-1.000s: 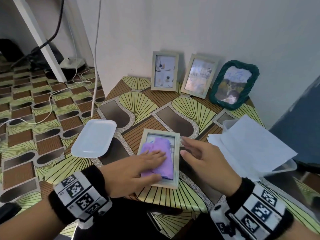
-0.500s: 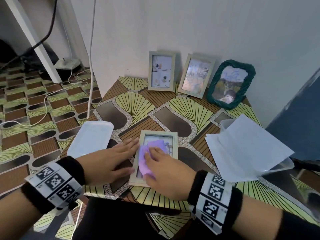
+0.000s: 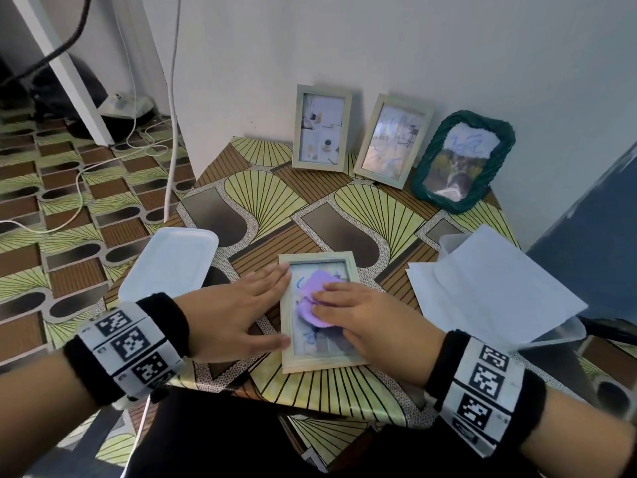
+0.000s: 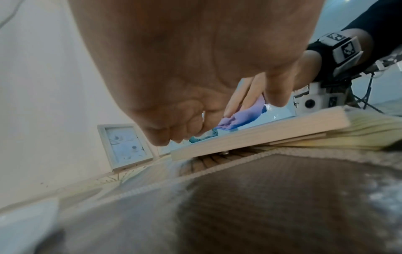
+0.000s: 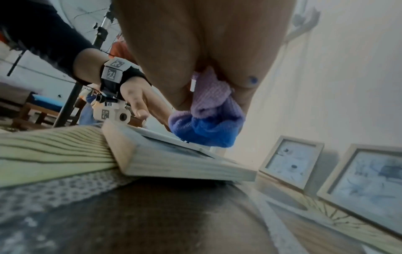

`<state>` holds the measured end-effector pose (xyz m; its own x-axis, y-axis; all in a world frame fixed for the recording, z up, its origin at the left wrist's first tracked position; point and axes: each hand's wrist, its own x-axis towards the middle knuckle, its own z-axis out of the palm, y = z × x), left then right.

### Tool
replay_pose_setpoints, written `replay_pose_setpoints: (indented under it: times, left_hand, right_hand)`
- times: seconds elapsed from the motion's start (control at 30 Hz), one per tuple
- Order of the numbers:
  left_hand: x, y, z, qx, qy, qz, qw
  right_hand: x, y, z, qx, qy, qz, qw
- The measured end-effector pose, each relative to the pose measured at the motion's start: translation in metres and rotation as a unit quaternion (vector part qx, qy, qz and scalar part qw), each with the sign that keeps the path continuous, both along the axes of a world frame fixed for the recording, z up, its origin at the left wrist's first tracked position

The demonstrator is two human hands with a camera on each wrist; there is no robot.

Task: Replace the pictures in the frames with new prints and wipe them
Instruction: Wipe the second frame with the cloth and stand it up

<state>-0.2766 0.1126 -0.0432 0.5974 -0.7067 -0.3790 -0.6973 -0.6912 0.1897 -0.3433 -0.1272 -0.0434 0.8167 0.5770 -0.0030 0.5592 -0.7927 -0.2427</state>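
A pale wooden picture frame (image 3: 323,362) lies flat near the front edge of the patterned table (image 3: 262,188). My right hand (image 3: 344,308) holds a bunched purple cloth (image 3: 315,286) and presses it on the glass, where blue marks show. My left hand (image 3: 255,305) rests with straight fingers along the frame's left rail. The left wrist view shows the frame's side (image 4: 261,135) and the cloth (image 4: 241,118) under the right hand's fingers (image 4: 239,99). In the right wrist view the cloth (image 5: 213,120) bulges out of my palm above the frame (image 5: 174,165).
Two pale frames (image 3: 321,129) (image 3: 393,141) and a green frame (image 3: 462,163) stand against the wall. A white lid (image 3: 169,267) lies at the table's left edge. Sheets of paper (image 3: 493,288) cover a clear container on the right. Cables run across the floor (image 3: 79,188).
One second ago my left hand had the cloth on the glass and my right hand lay beside the frame. The cloth has passed to my right hand; my left hand moved to the left rail.
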Motion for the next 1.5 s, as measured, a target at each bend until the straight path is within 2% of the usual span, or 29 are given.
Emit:
replay_pose_setpoints:
  times: [0.13, 0.23, 0.4, 0.6, 0.77, 1.0, 1.13, 1.4, 1.5]
  left_hand:
    - [0.012, -0.006, 0.006, 0.012, -0.032, -0.018, 0.999]
    - [0.018, -0.01, 0.005, 0.043, -0.046, -0.029, 0.998]
    - [0.021, -0.013, -0.004, 0.057, -0.055, -0.043, 0.996]
    - [0.023, -0.012, -0.006, 0.048, -0.039, -0.041, 0.997]
    - [0.021, -0.012, -0.007, 0.042, -0.039, -0.044, 0.997]
    - [0.02, -0.013, -0.007, 0.029, -0.057, -0.038, 0.997]
    - [0.02, -0.014, -0.006, 0.022, -0.061, -0.034, 0.997]
    - [0.02, -0.015, -0.002, 0.036, -0.053, -0.027, 0.998]
    - [0.021, -0.015, 0.0, 0.041, -0.036, -0.024, 0.998]
  right_hand:
    - [0.007, -0.007, 0.0, -0.022, -0.061, -0.015, 0.998]
    - [0.014, -0.008, -0.002, -0.056, -0.024, -0.058, 0.996]
    - [0.018, -0.008, -0.015, -0.153, 0.009, -0.061, 0.986]
    - [0.037, -0.011, -0.014, -0.141, 0.041, -0.022, 0.989]
    - [0.053, 0.0, -0.009, -0.124, 0.073, -0.023, 0.989]
    - [0.056, 0.024, -0.003, -0.145, 0.107, 0.014, 0.984]
    - [0.048, 0.028, -0.002, -0.124, 0.111, 0.023, 0.986]
    - [0.023, 0.003, 0.002, 0.028, 0.145, 0.077, 0.986]
    - [0.015, -0.011, 0.003, 0.041, 0.149, 0.098, 0.983]
